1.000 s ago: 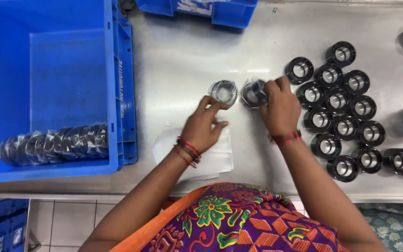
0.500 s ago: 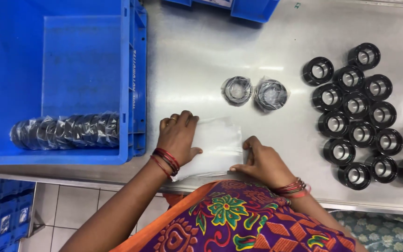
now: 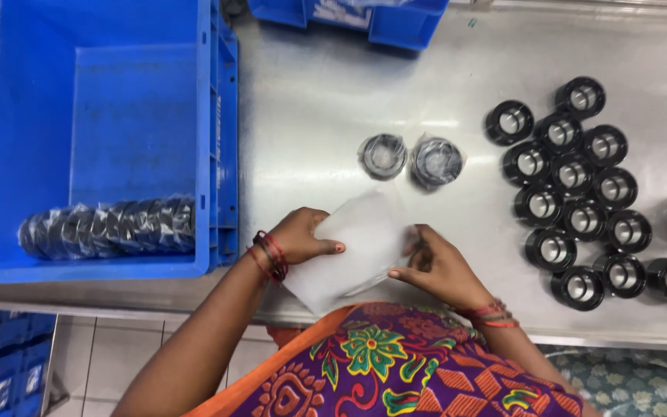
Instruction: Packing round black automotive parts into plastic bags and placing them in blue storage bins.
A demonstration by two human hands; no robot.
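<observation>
1. Nearest the body, at the front edge of the grey metal worktop [image 3: 326, 93]: a small stack of thin, translucent white plastic bags [image 3: 353, 247], lying flat and slightly askew.
2. Left hand [image 3: 304, 235] on the stack's left edge, thumb laid across the top sheet, fingers closed on the edge; red bangles at the wrist.
3. Right hand [image 3: 438, 266] at the stack's right edge, fingers curled and pinching the plastic there.
4. Just beyond the stack, side by side and almost touching: two black rings wrapped in clear film [image 3: 411, 158], apart from both hands.
5. To the right, well clear of the hands: a cluster of bare black cylindrical rings with shiny centres [image 3: 580, 193], standing upright in close rows.
6. To the left: a large blue plastic crate [image 3: 148, 93], with a row of film-wrapped black rings [image 3: 110, 226] leaning along its near wall.
7. Farthest, at the top edge: part of another blue plastic bin [image 3: 391, 23] with a pale label, only partly in view.
</observation>
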